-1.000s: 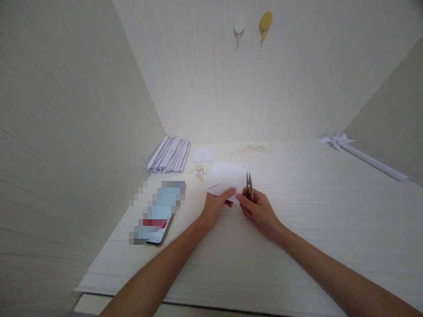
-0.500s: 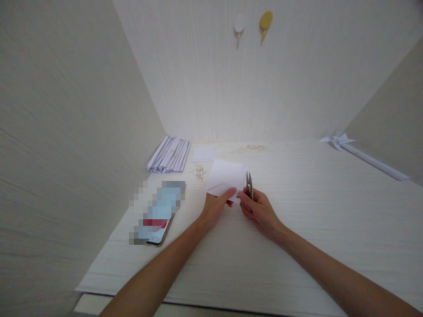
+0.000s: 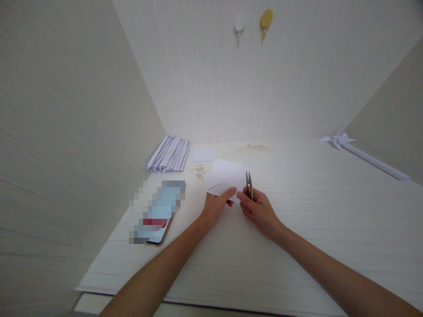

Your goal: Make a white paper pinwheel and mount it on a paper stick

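My left hand (image 3: 218, 204) is closed on a white sheet of paper (image 3: 228, 174), its thumb lying on top near the lower edge. A slanting cut or crease line shows at the paper's lower left corner. In my right hand (image 3: 259, 209) is a small pair of scissors (image 3: 249, 185), held with the narrow blades pointing up and slightly apart, beside the paper's right edge. The right thumb and fingertips also meet the paper's lower right corner. Most of the scissors' handle is hidden in the fingers.
Rolled paper sticks (image 3: 170, 154) lie at the back left, near a white paper stack (image 3: 203, 153) and a pile of small pins (image 3: 199, 171). A partly blurred phone (image 3: 161, 215) is at left. A paper pinwheel (image 3: 340, 140) rests at right; two hooks (image 3: 266, 18) are on the wall.
Almost nothing differs. My hands, the paper and the scissors keep nearly the same place, with only a slight shift of the right thumb at the paper's corner.
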`<act>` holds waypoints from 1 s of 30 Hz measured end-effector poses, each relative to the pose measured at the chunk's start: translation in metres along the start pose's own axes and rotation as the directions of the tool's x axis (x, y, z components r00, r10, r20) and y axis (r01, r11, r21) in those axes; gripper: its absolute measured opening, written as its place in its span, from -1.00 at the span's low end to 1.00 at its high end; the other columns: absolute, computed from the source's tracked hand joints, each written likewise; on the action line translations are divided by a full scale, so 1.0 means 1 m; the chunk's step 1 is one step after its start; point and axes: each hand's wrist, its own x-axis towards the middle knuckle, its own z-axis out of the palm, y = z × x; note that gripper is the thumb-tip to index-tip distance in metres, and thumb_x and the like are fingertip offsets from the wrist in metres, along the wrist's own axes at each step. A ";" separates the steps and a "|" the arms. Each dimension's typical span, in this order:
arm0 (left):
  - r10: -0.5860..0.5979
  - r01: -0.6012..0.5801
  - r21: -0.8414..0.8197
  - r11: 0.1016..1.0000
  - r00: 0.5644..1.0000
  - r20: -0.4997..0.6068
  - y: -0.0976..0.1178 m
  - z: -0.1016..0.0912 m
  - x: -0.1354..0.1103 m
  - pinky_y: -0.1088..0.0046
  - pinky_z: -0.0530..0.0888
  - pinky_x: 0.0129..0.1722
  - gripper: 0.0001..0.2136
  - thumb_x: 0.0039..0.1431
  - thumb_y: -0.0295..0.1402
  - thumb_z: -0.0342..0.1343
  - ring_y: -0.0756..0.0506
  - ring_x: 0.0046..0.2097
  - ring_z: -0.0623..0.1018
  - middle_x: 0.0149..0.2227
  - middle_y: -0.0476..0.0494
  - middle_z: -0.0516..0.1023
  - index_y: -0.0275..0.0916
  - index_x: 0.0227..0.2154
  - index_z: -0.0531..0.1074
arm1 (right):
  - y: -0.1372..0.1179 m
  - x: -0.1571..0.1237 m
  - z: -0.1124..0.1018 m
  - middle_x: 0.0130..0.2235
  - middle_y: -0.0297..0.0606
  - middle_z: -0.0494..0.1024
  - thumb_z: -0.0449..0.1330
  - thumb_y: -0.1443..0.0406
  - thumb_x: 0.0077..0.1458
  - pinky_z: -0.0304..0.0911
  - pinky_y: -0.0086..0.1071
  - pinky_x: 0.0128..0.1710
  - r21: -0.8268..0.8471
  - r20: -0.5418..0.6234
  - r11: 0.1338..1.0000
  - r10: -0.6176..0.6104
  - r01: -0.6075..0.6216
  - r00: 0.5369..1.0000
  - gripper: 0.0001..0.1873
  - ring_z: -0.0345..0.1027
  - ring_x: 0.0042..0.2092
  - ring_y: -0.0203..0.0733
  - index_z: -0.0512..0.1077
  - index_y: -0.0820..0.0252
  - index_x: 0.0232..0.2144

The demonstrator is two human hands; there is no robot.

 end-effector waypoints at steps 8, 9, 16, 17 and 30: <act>0.026 -0.031 0.082 0.996 0.998 0.065 -0.006 -0.002 0.001 0.58 0.25 -0.68 -0.84 -0.19 -0.30 0.10 0.08 -0.65 0.29 -0.69 0.03 0.32 -0.30 -0.67 0.33 | 0.003 -0.001 -0.002 -0.75 -0.59 0.03 0.08 0.22 -0.05 -0.29 -0.58 -0.78 -0.005 0.037 1.000 -0.022 0.022 0.999 -0.74 -0.20 -0.74 -0.53 0.10 0.19 -0.63; 0.024 -0.029 0.090 0.996 0.998 0.059 -0.005 -0.002 0.001 0.58 0.25 -0.68 -0.84 -0.19 -0.30 0.10 0.08 -0.65 0.29 -0.69 0.03 0.32 -0.30 -0.68 0.33 | 0.002 -0.001 -0.001 -0.75 -0.59 0.02 0.07 0.22 -0.05 -0.29 -0.57 -0.78 0.004 0.034 1.000 -0.027 0.027 0.999 -0.74 -0.20 -0.74 -0.53 0.10 0.18 -0.63; 0.083 -0.091 -0.041 0.995 0.981 -0.175 0.005 -0.003 0.005 0.60 0.32 -0.64 -0.87 -0.19 -0.33 0.10 0.04 -0.50 0.39 -0.53 0.00 0.41 -0.26 -0.52 0.36 | 0.001 -0.003 0.003 -0.66 -0.54 0.05 -0.08 0.10 0.03 -0.22 -0.57 -0.77 0.123 0.139 0.992 0.012 -0.029 0.990 -0.72 -0.12 -0.73 -0.52 0.21 0.20 -0.45; 0.086 -0.100 -0.064 0.993 0.977 -0.194 0.007 -0.004 0.005 0.60 0.33 -0.63 -0.87 -0.19 -0.33 0.10 0.04 -0.48 0.41 -0.53 0.00 0.42 -0.27 -0.52 0.36 | 0.001 -0.003 0.003 -0.66 -0.53 0.06 -0.08 0.10 0.03 -0.21 -0.58 -0.77 0.114 0.168 0.993 0.023 -0.043 0.986 -0.72 -0.10 -0.72 -0.52 0.21 0.20 -0.45; 0.067 -0.085 -0.176 0.981 0.992 -0.105 0.010 -0.003 0.002 0.58 0.39 -0.57 -0.86 -0.12 -0.34 0.06 0.02 -0.50 0.46 -0.55 -0.03 0.45 -0.31 -0.48 0.35 | -0.003 -0.007 0.003 -0.72 -0.54 0.15 -0.11 0.16 0.06 -0.16 -0.61 -0.84 -0.179 0.298 0.978 0.161 -0.111 0.941 -0.70 -0.04 -0.77 -0.51 0.08 0.19 -0.62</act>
